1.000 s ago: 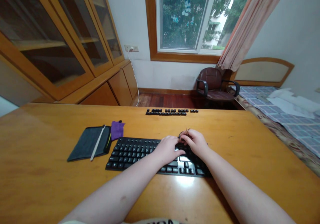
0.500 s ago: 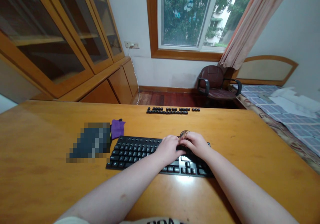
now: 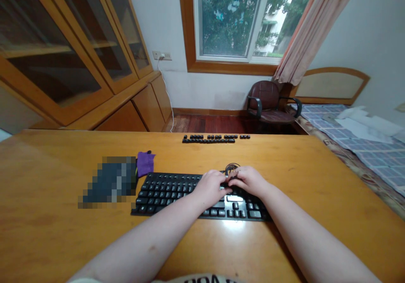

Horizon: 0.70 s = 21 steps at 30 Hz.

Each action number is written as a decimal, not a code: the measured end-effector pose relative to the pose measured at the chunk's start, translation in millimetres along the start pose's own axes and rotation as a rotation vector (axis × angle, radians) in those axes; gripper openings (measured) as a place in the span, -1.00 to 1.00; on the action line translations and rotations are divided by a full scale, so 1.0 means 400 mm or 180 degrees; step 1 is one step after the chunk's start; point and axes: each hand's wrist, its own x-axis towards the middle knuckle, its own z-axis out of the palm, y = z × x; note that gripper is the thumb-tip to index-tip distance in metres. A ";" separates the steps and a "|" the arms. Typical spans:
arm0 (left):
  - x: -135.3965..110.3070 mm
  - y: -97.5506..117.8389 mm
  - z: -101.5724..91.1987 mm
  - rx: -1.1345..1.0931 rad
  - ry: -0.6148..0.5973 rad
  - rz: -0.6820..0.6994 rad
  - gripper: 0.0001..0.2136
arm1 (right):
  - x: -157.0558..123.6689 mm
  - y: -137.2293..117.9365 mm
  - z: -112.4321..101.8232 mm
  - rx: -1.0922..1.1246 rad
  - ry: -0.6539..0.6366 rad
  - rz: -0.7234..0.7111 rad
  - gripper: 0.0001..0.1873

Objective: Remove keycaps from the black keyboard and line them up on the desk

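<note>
A black keyboard lies on the wooden table, and both hands rest over its upper right part. My left hand has curled fingers reaching down among the keys, its thumb pointing right. Close beside it, my right hand brings thumb and bent fingers together near the left fingertips. Whatever lies between the fingers is hidden by the hands. A coiled black cable shows just behind the right hand. Loose black keycaps stand in two rows along the table's far edge.
Left of the keyboard lie a purple cloth and a dark blurred-out object. Beyond the wooden table stand a glass-door cabinet, a brown armchair and a bed.
The view has shifted slightly, so the scene sits a little further left. My right hand's fingers have moved slightly, and more of the coiled cable shows. Both hands stay over the same keys.
</note>
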 end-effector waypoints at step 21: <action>0.002 0.007 -0.003 -0.0039 -0.0003 -0.0010 -0.82 | -0.002 -0.004 0.015 0.0068 0.0308 -0.0156 -0.75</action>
